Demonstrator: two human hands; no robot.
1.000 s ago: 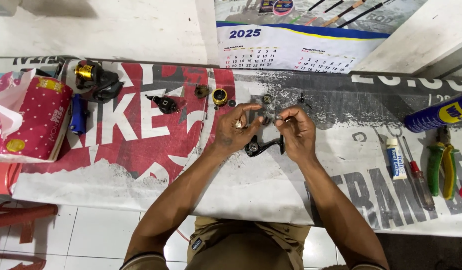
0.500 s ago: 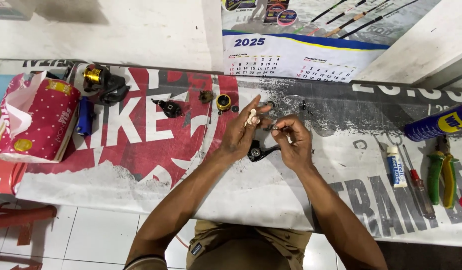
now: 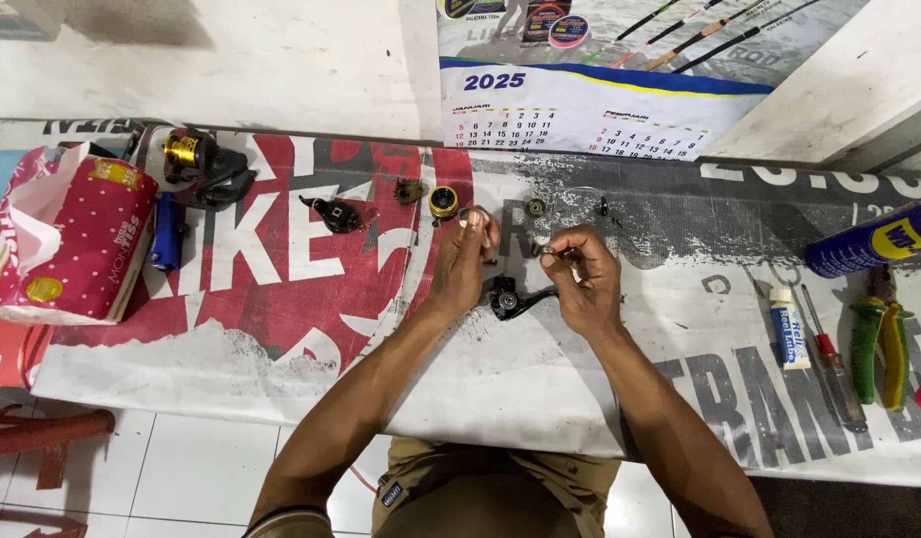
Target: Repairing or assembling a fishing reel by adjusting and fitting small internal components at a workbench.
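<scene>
A: Nearest us, the black reel body (image 3: 508, 297) lies on the desk (image 3: 480, 389), parked between both wrists so it stays within reach.

B: And the right hand (image 3: 585, 279)?

A: Its fingers pinch a small metal part (image 3: 545, 249), lifted clear of the desk, probably for a close look.

B: The left hand (image 3: 462, 264)?

A: Raised, fingers grasping something pale and tiny; I can't tell what.

B: Farther back?

A: Loose parts, among them a gold ring piece (image 3: 442, 202), are spread apart, likely so nothing gets mixed up, before the calendar (image 3: 580, 110).
</scene>
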